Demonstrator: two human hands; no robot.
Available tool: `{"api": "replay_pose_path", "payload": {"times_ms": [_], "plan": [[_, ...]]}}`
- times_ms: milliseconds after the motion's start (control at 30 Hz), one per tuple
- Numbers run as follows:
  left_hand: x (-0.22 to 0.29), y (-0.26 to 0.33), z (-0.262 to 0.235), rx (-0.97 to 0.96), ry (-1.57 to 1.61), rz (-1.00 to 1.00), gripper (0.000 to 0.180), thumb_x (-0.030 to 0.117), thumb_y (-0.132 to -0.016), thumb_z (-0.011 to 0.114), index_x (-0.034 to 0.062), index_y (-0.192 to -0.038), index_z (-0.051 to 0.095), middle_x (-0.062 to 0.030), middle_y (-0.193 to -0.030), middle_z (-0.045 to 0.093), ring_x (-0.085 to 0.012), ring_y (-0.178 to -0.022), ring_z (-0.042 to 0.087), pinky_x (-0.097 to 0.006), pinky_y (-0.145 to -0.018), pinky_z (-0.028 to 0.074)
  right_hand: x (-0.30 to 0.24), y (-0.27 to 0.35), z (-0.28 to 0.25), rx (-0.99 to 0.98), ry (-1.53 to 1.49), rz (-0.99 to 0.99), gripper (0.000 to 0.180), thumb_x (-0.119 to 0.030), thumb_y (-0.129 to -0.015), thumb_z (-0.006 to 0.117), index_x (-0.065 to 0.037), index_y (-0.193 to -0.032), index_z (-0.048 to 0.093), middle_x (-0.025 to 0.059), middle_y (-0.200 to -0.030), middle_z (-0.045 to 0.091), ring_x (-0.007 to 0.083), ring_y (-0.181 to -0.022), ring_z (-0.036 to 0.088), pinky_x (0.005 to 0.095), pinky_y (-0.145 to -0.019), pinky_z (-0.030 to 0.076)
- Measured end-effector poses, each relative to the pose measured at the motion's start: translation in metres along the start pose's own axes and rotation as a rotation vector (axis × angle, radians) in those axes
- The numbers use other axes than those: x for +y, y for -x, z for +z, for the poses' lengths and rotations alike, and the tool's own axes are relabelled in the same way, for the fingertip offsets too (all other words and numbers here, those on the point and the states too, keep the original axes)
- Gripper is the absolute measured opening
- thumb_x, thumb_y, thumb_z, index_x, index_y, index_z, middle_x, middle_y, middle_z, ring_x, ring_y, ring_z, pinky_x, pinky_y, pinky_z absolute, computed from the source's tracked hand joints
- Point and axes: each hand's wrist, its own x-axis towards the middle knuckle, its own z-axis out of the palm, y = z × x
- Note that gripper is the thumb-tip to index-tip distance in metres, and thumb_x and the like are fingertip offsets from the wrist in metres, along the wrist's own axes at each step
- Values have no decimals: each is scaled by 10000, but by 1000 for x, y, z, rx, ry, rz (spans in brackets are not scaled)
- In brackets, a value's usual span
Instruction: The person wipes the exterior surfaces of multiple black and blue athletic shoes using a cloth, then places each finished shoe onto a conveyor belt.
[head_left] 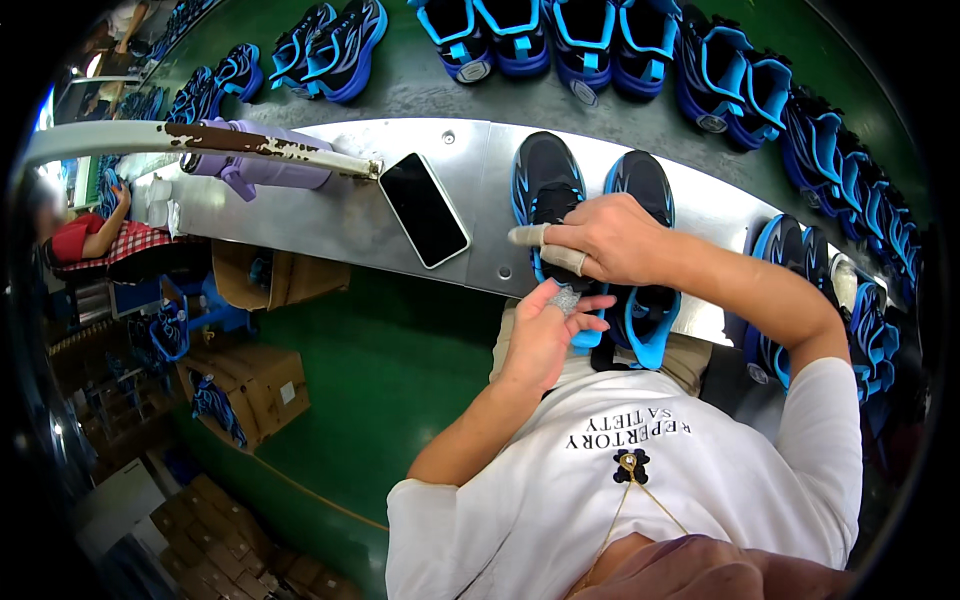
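Observation:
On the metal bench edge in front of me, a black-and-blue sneaker (547,170) lies with its toe pointing away. Its mate, another sneaker (641,180), lies close on its right. My right hand (610,240) reaches across both and is closed over the left shoe's lace area, with beige covers on two fingers. Whatever it pinches is hidden. Palm up at that shoe's heel end, my left hand (548,335) has several fingers spread. A silvery-grey wrap (565,301) shows among these fingers; I cannot tell whether it is worn or held.
A phone (425,210) lies left of the shoes, beyond it a lilac bottle (265,160) behind a chipped white bar (270,145). Sneakers (585,45) line the green surface ahead; more sneakers (790,260) stand at right. Cardboard boxes (255,390) and a person in red (90,240) are at left.

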Motion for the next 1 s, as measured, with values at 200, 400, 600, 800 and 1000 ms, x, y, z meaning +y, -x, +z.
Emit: {"api": "replay_pose_path", "payload": {"times_ms": [200, 400, 600, 800, 1000], "plan": [[16, 3, -3, -67, -11, -103, 323, 37, -955, 416, -78, -1249, 483, -201, -1195, 587, -341, -1066, 633, -382, -757, 567, 14, -1, -32, -60, -354, 60, 597, -227, -848, 646, -229, -1422, 482, 128, -845, 559, 311, -827, 548, 396, -745, 445], [0, -2, -4, -57, -31, -77, 292, 65, -980, 439, -62, -1235, 500, -168, -1230, 567, -350, -1081, 626, -361, -751, 572, 4, -11, -10, -109, -56, -142, 520, -213, -865, 623, -220, -1373, 514, 86, -834, 579, 284, -833, 575, 429, -724, 467], [4, 0, -11, -80, 1, -106, 268, 75, -987, 435, -45, -1212, 522, -147, -1159, 608, -333, -1074, 631, -338, -734, 572, 7, -8, -30, -116, -285, -39, 475, -246, -852, 651, -132, -1302, 546, 96, -812, 558, 308, -818, 567, 417, -716, 466], [3, 0, -1, -22, -108, -109, 272, 73, -986, 430, -52, -1207, 525, -155, -1163, 605, -319, -1074, 631, -352, -759, 568, -7, -3, -12, -148, -85, -8, 520, -200, -802, 646, -200, -1316, 569, 102, -790, 594, 300, -757, 605, 407, -637, 484], [14, 7, -5, -123, 148, -108, 307, 91, -987, 440, -53, -1251, 503, -167, -1222, 581, -352, -1120, 608, -386, -805, 567, 22, 4, -11, 88, -316, 63, 559, -248, -843, 619, -193, -1387, 505, 178, -957, 656, 316, -869, 646, 396, -758, 516]]}}
